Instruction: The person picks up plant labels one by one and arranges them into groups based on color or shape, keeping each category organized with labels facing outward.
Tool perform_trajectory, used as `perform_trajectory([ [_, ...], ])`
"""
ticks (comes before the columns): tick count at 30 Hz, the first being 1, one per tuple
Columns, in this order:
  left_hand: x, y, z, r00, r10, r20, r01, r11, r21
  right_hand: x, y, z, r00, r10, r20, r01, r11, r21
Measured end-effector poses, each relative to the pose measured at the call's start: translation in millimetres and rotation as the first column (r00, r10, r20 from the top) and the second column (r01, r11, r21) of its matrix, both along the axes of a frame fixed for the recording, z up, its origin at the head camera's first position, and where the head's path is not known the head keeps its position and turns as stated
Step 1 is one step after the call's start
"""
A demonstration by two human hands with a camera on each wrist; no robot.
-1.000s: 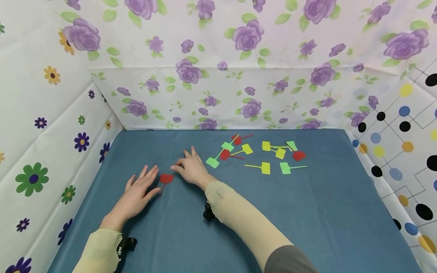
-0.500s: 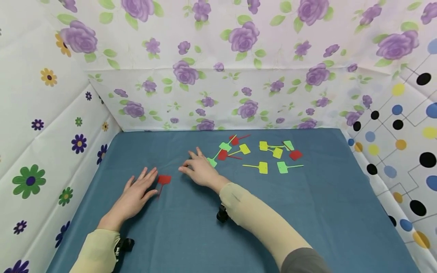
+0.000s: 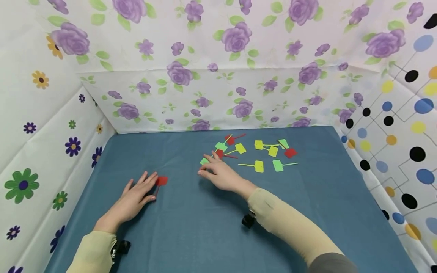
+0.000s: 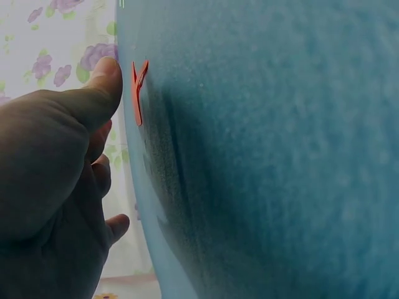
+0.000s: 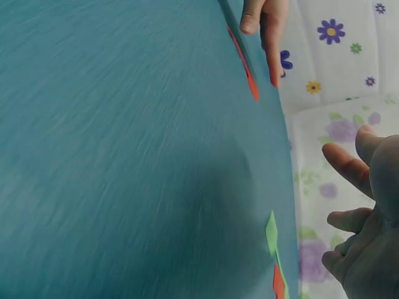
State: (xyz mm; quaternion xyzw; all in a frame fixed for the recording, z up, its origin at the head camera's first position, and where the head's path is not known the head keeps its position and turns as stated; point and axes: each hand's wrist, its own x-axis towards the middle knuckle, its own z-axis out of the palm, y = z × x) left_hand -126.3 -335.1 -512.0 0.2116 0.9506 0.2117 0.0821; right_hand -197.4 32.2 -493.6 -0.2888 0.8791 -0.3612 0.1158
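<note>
Left of centre on the blue cloth lies a red flag-shaped tag (image 3: 162,181) with a thin stem. My left hand (image 3: 131,199) is beside it, fingers stretched out, thumb near the stem. In the left wrist view the red tag (image 4: 138,93) lies just past the thumb, apart from it. My right hand (image 3: 223,175) hovers over the cloth with loosely bent fingers and holds nothing. Its fingers partly cover a light green tag (image 3: 204,161) and a red tag (image 3: 219,153) at the near side of a loose cluster. In the right wrist view that green tag (image 5: 271,233) lies beyond the hand's shadow.
More tags lie right of the right hand: a yellow tag (image 3: 259,166), a green tag (image 3: 278,165) and a red tag (image 3: 290,152), some overlapping. Flowered cloth (image 3: 205,94) rises behind the table; patterned sheets stand at both sides.
My right hand has moved right, from near the lone red tag to the cluster of tags. The left hand has stayed beside the red tag. The head view has shifted slightly.
</note>
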Motion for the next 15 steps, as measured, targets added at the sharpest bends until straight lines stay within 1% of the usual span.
perform_trajectory([
  [3,-0.7,-0.3,-0.1,1.0,-0.008,0.007,0.008,1.0,-0.003,3.8,21.3,-0.9,1.0,-0.004,0.0,0.004,1.0,-0.03],
  [8,-1.1,-0.7,-1.1,0.999,-0.017,0.035,0.017,1.0,-0.011,6.9,54.7,-4.2,0.999,-0.038,-0.007,0.038,0.998,-0.057],
  [10,-1.3,-0.7,-2.0,0.999,-0.022,0.046,0.023,1.0,-0.013,7.4,67.9,-6.2,0.998,-0.06,-0.01,0.059,0.996,-0.061],
  [15,-1.7,-0.2,-3.3,0.998,-0.038,0.056,0.038,0.999,-0.005,10.9,98.6,-8.8,0.991,-0.13,0.021,0.131,0.989,-0.072],
])
